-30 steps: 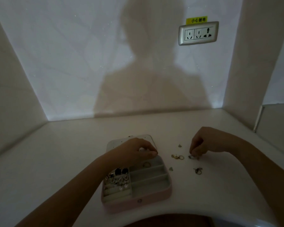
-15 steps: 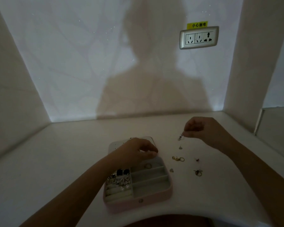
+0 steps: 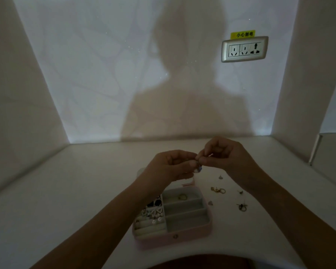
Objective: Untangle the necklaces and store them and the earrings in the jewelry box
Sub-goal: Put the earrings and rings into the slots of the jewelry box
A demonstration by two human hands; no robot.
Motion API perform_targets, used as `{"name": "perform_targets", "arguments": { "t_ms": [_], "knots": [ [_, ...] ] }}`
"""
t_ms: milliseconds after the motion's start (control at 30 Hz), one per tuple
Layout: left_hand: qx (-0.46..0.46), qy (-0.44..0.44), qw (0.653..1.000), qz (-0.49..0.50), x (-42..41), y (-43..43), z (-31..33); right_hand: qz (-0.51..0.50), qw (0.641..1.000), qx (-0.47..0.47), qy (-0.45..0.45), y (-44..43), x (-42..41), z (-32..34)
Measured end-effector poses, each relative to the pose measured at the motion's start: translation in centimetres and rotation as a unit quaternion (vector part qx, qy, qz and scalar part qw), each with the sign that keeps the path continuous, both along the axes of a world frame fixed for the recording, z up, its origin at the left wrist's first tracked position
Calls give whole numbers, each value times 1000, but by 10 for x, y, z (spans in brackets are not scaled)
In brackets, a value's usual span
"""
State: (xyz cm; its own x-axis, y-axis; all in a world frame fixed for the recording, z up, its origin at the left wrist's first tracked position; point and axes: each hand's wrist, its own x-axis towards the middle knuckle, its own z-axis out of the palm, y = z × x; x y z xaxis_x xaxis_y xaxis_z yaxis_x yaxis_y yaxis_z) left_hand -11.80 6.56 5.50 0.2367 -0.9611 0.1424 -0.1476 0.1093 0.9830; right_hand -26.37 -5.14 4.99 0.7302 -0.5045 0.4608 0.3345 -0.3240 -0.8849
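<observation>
Both hands are raised above the white table, fingertips meeting. My left hand and my right hand together pinch a small earring whose pale and blue end dangles between them. Below them the pink jewelry box lies open; its left compartments hold several small pieces and a ring lies in the top right compartment. Loose on the table right of the box are a gold piece, a dark earring and small studs. The box lid is mostly hidden behind my left hand.
The table sits in a dim white alcove with walls to the left, back and right. A silver power socket with a yellow label hangs on the back wall. The table's curved front edge is just below the box.
My right hand lifted an earring off the table and carried it left. My left hand rose from the box to meet it, and both now hold the piece in the air.
</observation>
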Motion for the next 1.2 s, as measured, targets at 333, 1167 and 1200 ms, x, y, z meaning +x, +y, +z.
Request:
{"name": "perform_targets", "arguments": {
  "t_ms": [333, 1167, 1200],
  "knots": [
    [-17, -98, 990, 101, 21, 16, 11, -56, 981, -175, 59, 6, 28, 14],
    [-4, -152, 973, 174, 52, 54, -7, 103, 989, 43, 94, 48, 68, -20],
    [2, -148, 973, 176, 52, 54, -7, 89, 992, 33, 84, 49, 68, -21]
  ]
}}
